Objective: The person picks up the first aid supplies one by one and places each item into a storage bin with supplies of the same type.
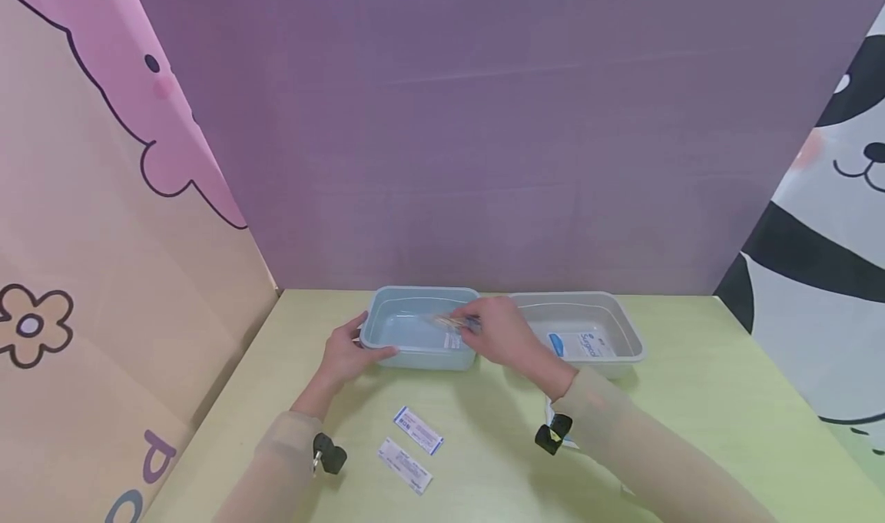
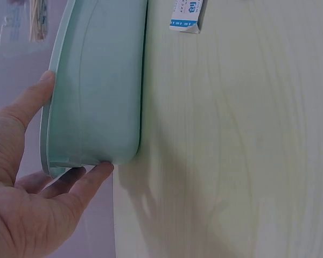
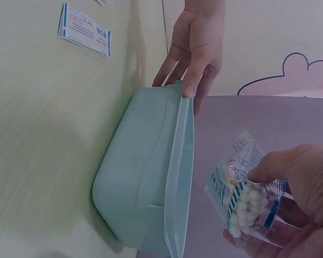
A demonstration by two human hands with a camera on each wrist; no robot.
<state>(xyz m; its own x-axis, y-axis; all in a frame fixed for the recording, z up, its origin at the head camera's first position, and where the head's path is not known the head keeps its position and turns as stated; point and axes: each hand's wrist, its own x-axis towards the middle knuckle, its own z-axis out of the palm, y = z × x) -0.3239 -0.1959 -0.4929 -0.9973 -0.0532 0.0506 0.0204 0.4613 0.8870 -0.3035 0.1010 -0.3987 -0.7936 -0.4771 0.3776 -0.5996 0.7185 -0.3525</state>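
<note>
My left hand grips the left end of a light blue-green plastic bin, thumb on the front rim and fingers against the end wall. Over the bin's right part, my right hand holds a clear packet of cotton swabs between thumb and fingers. In the right wrist view the swabs' white tips bunch at the packet's lower end, and blue print marks the film. The left wrist view shows the bin's outer wall close up, with the swab sticks at the top left.
A pale grey bin stands to the right, holding a white and blue pack marked "Surgical". Two small printed paper packets lie in front of the blue-green bin. Another white item shows partly under the right forearm. A purple backdrop rises behind.
</note>
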